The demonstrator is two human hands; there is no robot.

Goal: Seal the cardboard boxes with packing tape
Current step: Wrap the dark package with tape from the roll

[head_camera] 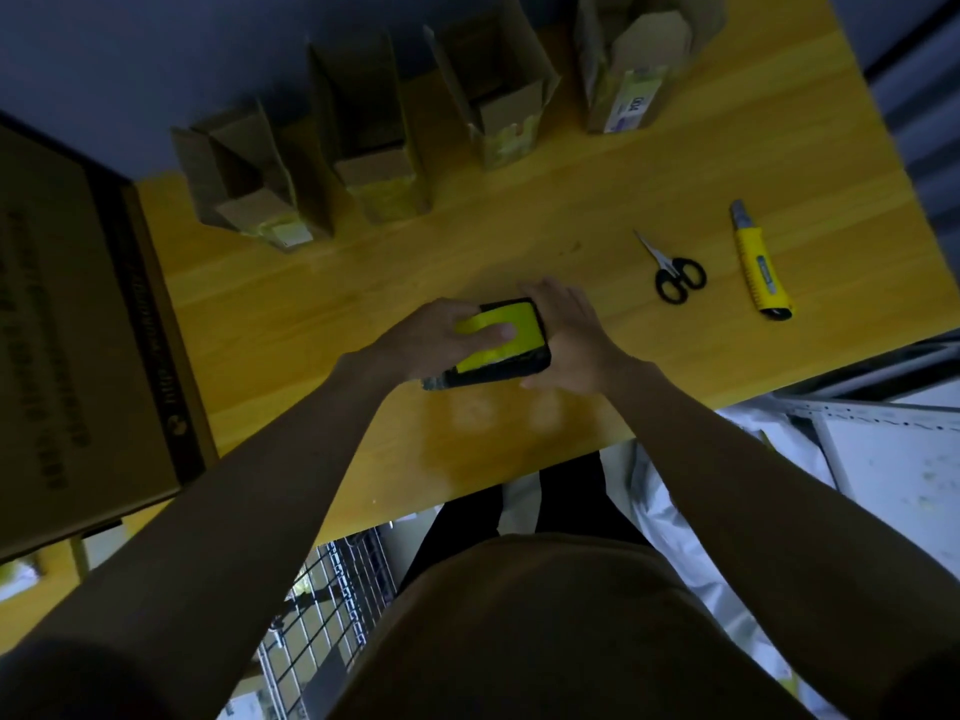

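Note:
A black and yellow tape dispenser (511, 332) lies on the wooden table (332, 298) near its front edge. My left hand (436, 337) grips it from the left, thumb across the yellow top. My right hand (569, 335) holds its right side, fingers curved round the far end. Several small open cardboard boxes stand in a row at the back: one at the left (244, 189), the second (371, 148), the third (498, 96) and one at the right (631, 65), each with flaps up.
Black-handled scissors (675, 275) and a yellow utility knife (761, 265) lie to the right of my hands. A large cardboard box (78, 324) stands at the table's left end. A wire rack (322, 589) and white bags show below the table's front edge.

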